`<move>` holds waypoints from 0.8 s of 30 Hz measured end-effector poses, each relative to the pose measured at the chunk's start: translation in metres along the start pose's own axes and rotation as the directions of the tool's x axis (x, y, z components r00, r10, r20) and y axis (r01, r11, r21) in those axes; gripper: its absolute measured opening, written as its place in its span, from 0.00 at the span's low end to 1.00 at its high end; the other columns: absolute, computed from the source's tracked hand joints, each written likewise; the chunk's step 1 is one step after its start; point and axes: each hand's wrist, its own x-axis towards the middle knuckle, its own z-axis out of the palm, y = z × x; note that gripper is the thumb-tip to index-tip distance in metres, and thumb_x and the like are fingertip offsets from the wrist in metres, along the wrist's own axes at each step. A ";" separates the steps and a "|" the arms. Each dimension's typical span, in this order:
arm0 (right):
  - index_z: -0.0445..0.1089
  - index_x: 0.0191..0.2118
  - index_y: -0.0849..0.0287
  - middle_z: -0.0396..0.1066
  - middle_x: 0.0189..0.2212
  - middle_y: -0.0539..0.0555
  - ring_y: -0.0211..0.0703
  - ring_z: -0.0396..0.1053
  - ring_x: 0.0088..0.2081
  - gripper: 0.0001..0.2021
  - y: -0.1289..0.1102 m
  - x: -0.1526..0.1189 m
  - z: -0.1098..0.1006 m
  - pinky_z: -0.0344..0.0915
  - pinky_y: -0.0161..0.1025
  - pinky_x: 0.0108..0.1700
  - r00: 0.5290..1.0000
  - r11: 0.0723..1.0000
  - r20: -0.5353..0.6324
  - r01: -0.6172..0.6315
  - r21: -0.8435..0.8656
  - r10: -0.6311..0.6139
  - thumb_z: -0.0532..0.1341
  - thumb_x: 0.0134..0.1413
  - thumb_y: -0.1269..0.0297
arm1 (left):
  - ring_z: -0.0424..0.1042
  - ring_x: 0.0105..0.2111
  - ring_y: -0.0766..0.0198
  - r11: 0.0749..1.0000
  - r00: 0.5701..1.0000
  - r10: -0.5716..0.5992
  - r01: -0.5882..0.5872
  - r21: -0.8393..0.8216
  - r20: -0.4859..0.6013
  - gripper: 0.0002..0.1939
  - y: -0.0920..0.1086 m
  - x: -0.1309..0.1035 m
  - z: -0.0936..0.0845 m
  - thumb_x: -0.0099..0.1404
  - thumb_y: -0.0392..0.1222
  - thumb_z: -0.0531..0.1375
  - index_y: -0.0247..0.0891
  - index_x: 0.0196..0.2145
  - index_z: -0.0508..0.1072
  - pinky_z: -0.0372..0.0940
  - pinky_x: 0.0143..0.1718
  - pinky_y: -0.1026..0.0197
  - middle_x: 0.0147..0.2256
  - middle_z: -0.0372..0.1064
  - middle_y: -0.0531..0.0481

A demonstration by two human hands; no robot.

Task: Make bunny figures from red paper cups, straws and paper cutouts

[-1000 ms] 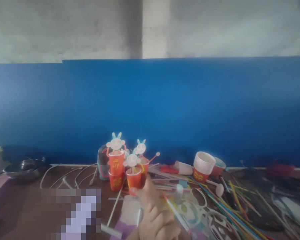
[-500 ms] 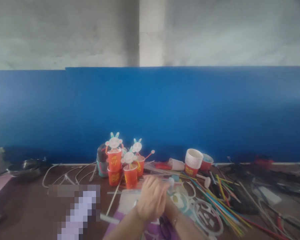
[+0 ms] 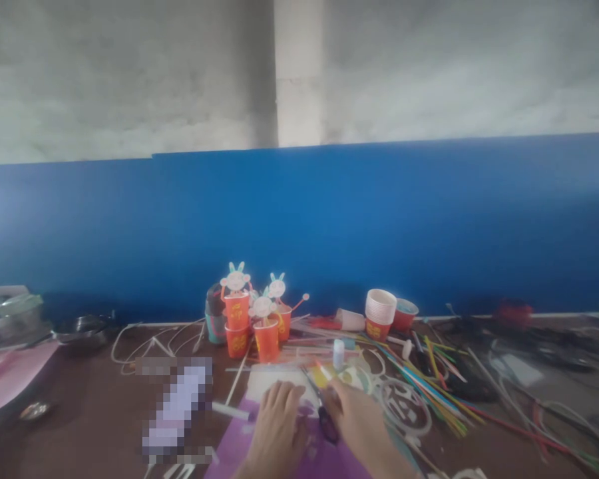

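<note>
My left hand (image 3: 278, 420) lies back-up over a purple sheet (image 3: 229, 452), its fingers stretched forward onto a white sheet (image 3: 264, 380). Dark-handled scissors (image 3: 328, 426) rest between my two hands, blades pointing away to the left. Beside the scissors, the fingers of my right hand (image 3: 357, 418) are curled together; what they hold, if anything, is hidden. A yellow piece (image 3: 321, 376) shows just beyond those fingertips. Behind it stands a small white bottle (image 3: 338, 354). A white tube-like stick (image 3: 231, 411) lies left of my left hand.
Orange paper cups (image 3: 267, 341) with rabbit-faced cutouts stand behind. Farther right is a stack of paper cups (image 3: 381, 309). Coloured sticks (image 3: 429, 389) and a clear ring (image 3: 404, 407) lie to the right, with cables beyond. A pixelated patch (image 3: 180, 406) covers something at left.
My hands were crossed or overlapping; they have come apart, left hand to the left and right hand to the right. The scissors and yellow piece show more clearly. The camera view has shifted.
</note>
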 end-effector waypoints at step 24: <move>0.70 0.46 0.60 0.72 0.44 0.58 0.49 0.71 0.47 0.20 0.014 -0.008 -0.003 0.63 0.38 0.48 0.997 0.999 0.082 0.014 -0.031 -0.011 0.52 0.49 0.79 | 0.67 0.44 0.54 0.993 0.955 -0.103 0.115 -0.029 0.278 0.19 -0.008 -0.003 -0.004 0.59 0.27 0.53 0.41 0.46 0.71 0.61 0.47 0.51 0.44 0.71 0.47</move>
